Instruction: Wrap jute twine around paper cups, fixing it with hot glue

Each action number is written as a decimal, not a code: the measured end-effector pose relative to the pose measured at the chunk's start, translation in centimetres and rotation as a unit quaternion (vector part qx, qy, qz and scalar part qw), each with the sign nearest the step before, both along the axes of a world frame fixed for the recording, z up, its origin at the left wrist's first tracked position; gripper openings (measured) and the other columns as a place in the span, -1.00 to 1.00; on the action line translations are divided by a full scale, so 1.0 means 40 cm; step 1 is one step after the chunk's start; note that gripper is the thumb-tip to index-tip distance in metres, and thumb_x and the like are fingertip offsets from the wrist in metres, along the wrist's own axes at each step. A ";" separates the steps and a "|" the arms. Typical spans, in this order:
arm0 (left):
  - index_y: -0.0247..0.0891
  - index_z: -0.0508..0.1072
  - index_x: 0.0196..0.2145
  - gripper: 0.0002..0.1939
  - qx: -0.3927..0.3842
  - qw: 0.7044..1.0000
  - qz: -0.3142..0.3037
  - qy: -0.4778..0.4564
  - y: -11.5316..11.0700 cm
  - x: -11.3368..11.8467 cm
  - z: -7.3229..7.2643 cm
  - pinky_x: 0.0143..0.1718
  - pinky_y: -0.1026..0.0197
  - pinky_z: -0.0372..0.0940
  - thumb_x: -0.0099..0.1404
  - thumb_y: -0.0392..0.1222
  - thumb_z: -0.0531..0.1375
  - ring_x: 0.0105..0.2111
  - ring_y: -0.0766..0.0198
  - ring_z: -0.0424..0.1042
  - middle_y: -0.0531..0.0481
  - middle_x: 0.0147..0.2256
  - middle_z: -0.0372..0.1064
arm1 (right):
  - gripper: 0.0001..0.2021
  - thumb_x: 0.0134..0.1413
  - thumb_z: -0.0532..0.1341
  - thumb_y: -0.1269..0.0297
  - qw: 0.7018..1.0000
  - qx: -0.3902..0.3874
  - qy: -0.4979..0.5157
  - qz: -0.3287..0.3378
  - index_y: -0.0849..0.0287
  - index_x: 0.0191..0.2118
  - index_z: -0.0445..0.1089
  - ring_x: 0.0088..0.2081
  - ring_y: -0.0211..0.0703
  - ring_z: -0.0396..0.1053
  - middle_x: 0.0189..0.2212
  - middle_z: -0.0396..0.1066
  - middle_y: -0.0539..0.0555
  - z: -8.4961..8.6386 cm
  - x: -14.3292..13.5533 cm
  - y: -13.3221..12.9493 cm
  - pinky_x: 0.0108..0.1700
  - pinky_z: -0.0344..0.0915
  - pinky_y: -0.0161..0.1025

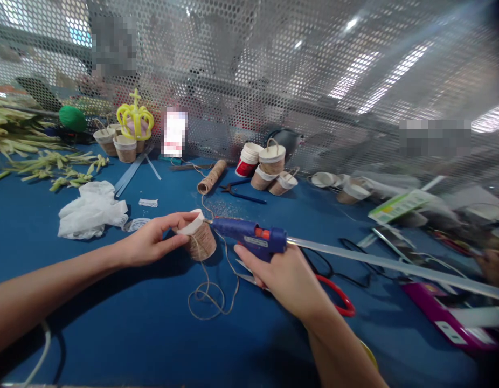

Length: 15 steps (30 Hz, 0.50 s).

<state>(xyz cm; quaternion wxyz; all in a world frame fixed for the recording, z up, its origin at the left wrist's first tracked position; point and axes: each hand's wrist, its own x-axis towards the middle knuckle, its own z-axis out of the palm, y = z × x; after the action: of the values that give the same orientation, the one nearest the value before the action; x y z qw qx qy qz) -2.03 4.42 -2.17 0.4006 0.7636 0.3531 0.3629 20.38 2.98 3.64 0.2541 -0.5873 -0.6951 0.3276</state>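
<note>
The two hands are apart, each closed on something of its own: the left hand (156, 240) pinches the white rim of a twine-wrapped cup (203, 242), and the right hand (288, 275) grips a blue glue gun (237, 231). The cup is tilted near the middle of the blue desk (144, 334), its rim just beside the nozzle (209, 221); whether they touch, I cannot tell. If the nozzle is hot, a slip along the rim could bring it to the left fingertips, which are near it on the same edge. A light pinch might also let the cup turn under the gun's push and smear the glue. The loose twine (223, 311) loops below the gun and could snag or catch a drip. The scissors (344, 296) lie beneath the right hand, blades pointing towards the cup, so dropping the wrist risks a nick. The long glue stick (374, 261) juts far behind the gun; swinging round carelessly could knock it against the purple power strip (447, 315)
</note>
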 end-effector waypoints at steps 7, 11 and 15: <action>-0.25 0.22 -0.42 -0.89 -0.001 1.000 0.001 -0.002 0.002 0.000 -0.007 0.08 0.06 0.04 0.26 -0.20 0.03 0.12 0.13 0.08 -0.12 0.11 0.13 | -0.67 -0.10 0.17 0.23 1.000 0.022 -0.005 0.001 0.12 -0.76 0.13 -0.75 -0.33 0.17 -0.86 0.13 -0.10 -0.015 0.003 0.016 -0.59 0.24 -0.34; -0.26 0.23 -0.41 -0.90 -0.001 1.000 0.008 0.004 0.000 0.002 -0.003 0.09 0.08 0.03 0.25 -0.21 0.02 0.10 0.15 0.11 -0.14 0.11 0.11 | -0.59 -0.05 0.13 0.18 0.999 -0.003 -0.029 0.016 0.14 -0.81 0.10 -0.74 -0.33 0.18 -0.86 0.16 -0.05 -0.024 0.010 0.024 -0.56 0.23 -0.32; -0.28 0.23 -0.42 -0.88 0.012 1.000 0.017 0.020 -0.002 0.004 0.004 0.05 0.09 0.06 0.25 -0.20 0.01 0.08 0.15 0.14 -0.18 0.07 0.15 | -0.75 -0.07 0.14 0.16 1.000 0.010 0.000 -0.008 0.18 -0.63 0.23 -0.69 -0.30 0.24 -0.76 0.27 -0.04 -0.047 0.026 0.058 -0.59 0.21 -0.32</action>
<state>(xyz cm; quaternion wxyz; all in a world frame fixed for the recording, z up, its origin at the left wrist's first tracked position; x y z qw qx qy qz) -1.87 4.35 -2.01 0.3784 0.7693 0.3695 0.3585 21.41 5.31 1.77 0.2624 -0.5908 -0.6933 0.3187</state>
